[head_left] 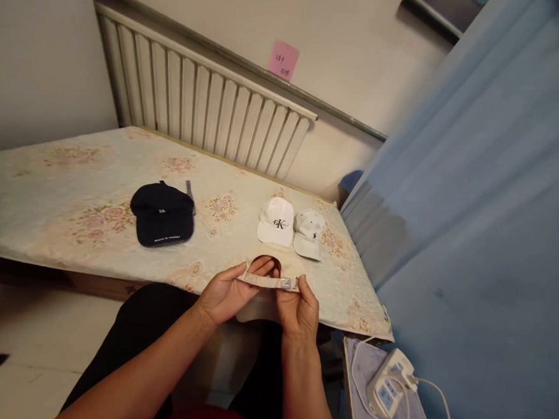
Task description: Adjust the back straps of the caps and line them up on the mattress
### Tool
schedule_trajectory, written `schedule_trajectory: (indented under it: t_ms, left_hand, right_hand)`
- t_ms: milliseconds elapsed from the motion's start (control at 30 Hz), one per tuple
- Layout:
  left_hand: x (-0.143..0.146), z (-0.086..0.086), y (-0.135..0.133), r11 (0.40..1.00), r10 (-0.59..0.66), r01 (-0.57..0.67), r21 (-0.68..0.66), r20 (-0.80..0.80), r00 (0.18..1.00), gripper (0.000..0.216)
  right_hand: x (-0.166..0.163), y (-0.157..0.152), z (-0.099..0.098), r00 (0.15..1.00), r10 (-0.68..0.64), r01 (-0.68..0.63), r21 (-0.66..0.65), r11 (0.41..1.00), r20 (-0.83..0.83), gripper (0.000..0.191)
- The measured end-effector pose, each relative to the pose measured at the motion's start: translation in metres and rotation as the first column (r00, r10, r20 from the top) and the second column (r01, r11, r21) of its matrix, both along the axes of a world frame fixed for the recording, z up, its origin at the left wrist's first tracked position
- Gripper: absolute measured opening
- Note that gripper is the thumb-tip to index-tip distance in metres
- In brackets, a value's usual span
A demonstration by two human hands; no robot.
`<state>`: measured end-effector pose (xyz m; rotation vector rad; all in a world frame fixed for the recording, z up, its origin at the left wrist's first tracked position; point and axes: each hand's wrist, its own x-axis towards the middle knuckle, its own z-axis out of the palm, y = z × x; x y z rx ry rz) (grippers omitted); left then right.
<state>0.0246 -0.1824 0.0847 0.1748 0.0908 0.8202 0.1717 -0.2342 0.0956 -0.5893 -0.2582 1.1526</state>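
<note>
Both my hands hold a cream baseball cap (287, 258) by its back, over the near edge of the bed. My left hand (228, 291) pinches the left end of the cap's strap, with its fingers reaching into the back opening. My right hand (298, 307) grips the strap's right end beside a metal buckle (295, 283). Just beyond lie a white cap with black CK letters (275, 222) and a white cap with a small dark emblem (309, 234). A black cap (163, 214) rests farther left on the bed.
The caps lie on a bed with a floral cover (220, 175). Behind it stands a radiator (204, 96), with a pink note (283, 60) on the wall above. A blue curtain (475, 208) hangs at the right. A power strip with cables (390, 387) sits on a small table at lower right.
</note>
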Motion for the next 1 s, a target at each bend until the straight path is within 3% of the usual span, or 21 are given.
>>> schedule_trajectory:
  t_ms: [733,1000]
  left_hand:
    - [-0.001,0.0005,-0.0011,0.999,0.013,-0.013,-0.046,-0.005,1.0,0.06]
    - [-0.0003,-0.0029,0.0008,0.999,0.01,-0.01,-0.034,-0.011,1.0,0.059]
  right_hand:
    - [-0.0018,0.0011,-0.001,0.997,-0.021,0.017,-0.043,0.999,-0.075,0.035]
    - [-0.0008,0.0027,-0.006,1.0,-0.002,0.003,-0.033,0.999,0.025,0.04]
